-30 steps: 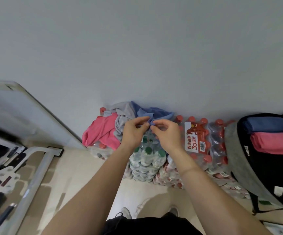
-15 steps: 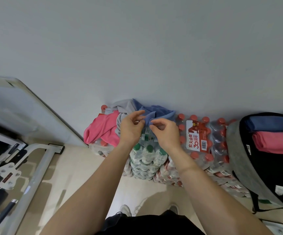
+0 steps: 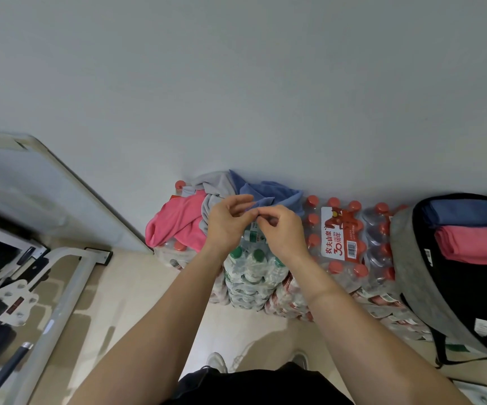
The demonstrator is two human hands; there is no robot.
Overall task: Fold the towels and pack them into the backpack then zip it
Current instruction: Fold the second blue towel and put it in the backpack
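Observation:
A blue towel (image 3: 277, 194) lies crumpled against the wall on top of stacked water-bottle packs, beside a grey towel (image 3: 217, 187) and a pink towel (image 3: 178, 222). My left hand (image 3: 227, 226) and my right hand (image 3: 283, 229) meet in front of the pile, both pinching one edge of the blue towel between thumb and fingers. At the right an open black and grey backpack (image 3: 406, 258) holds a folded blue towel (image 3: 467, 213) above a folded pink towel (image 3: 476, 244).
Shrink-wrapped packs of red-capped bottles (image 3: 353, 249) and green-capped bottles (image 3: 251, 264) stand along the wall. A white metal frame (image 3: 64, 290) and dark equipment fill the left. A white board (image 3: 32, 194) leans on the wall. My shoes show on the beige floor below.
Both hands have kept their pinch on the blue towel's edge and lifted slightly. Their fingertips have drawn closer together. The towel pile and backpack have not moved.

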